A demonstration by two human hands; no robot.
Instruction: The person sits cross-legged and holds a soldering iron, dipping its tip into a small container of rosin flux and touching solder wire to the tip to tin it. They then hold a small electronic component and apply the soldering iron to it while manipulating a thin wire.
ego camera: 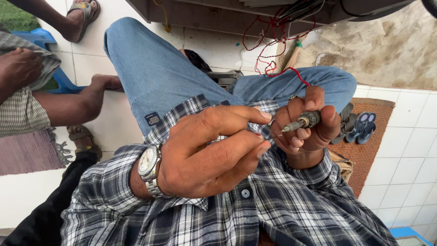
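Note:
My left hand (207, 150), with a silver wristwatch (149, 163) on the wrist, pinches a thin wire end between thumb and forefinger just in front of the tool's tip. My right hand (309, 123) is closed around a small soldering iron (302, 121), a dark barrel with a metal tip pointing left toward the left fingertips. A red wire (273, 59) runs from behind the right hand up to a tangle near the dark bench. Both hands hover over my lap, above blue jeans (159, 73) and a checked shirt (273, 205).
Another person sits at the left: a hand (18, 68), a bare lower leg (77, 102), sandalled feet (82, 13). A blue plastic stool (43, 38) stands behind them. Sandals (362, 127) lie on a brown mat (371, 150) at right. White floor tiles (409, 173) surround us.

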